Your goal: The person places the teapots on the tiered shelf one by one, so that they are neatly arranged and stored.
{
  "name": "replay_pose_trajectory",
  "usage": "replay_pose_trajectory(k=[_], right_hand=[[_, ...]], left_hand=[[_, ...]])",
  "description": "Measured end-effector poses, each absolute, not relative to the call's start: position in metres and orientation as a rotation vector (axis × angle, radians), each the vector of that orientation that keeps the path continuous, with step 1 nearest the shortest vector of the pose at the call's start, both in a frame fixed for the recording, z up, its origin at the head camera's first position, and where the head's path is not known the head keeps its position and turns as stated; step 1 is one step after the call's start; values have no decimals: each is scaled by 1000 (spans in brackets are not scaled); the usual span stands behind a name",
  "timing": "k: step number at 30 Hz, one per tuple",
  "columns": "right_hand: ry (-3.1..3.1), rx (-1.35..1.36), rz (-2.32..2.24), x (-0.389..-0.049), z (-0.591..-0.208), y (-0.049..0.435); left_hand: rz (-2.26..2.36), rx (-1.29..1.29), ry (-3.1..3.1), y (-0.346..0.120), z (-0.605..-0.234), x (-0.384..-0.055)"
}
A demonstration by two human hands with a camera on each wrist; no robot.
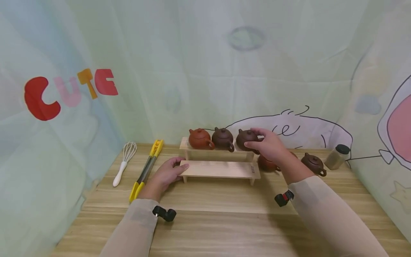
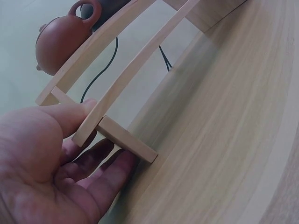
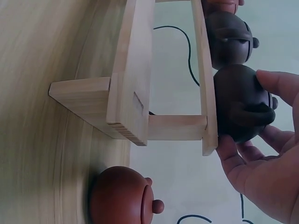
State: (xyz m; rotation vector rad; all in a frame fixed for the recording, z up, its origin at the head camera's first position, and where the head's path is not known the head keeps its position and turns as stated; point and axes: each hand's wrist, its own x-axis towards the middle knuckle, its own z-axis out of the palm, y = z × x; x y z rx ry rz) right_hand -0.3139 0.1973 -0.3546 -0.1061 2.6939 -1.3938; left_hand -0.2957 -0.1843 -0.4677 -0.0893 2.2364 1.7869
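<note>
A two-step wooden stand [image 1: 221, 169] has a row of small teapots on its upper step. My left hand [image 1: 167, 174] grips the left end of the lower step, thumb on top and fingers beneath in the left wrist view. At the upper step's right end, my right hand [image 1: 269, 145] holds a dark brown teapot [image 3: 238, 88] between thumb and fingers, its base right at the board. Beside that pot sit another dark brown teapot [image 1: 222, 137] and, farthest left, a reddish-orange teapot [image 1: 199, 138]. The lower step bears nothing.
On the table right of the stand, a reddish teapot [image 1: 267, 164] is partly hidden by my right arm. Farther right are a dark brown teapot [image 1: 313, 163] and a dark-lidded jar [image 1: 337, 157]. A white whisk [image 1: 123, 163] and yellow-ended tongs [image 1: 147, 169] lie on the left.
</note>
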Motion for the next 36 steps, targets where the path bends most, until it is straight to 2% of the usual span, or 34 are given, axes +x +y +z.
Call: replay_pose_trajectory(k=[17, 30, 36], right_hand=[[2739, -130, -1493, -295, -368, 197], [2845, -146, -1460, -236, -377, 241], [2934, -72, -1409, -212, -389, 267]], left_hand=[[1789, -86, 2236, -184, -466, -294], [1795, -103, 2231, -183, -463, -293], [1787, -87, 2237, -183, -464, -293]])
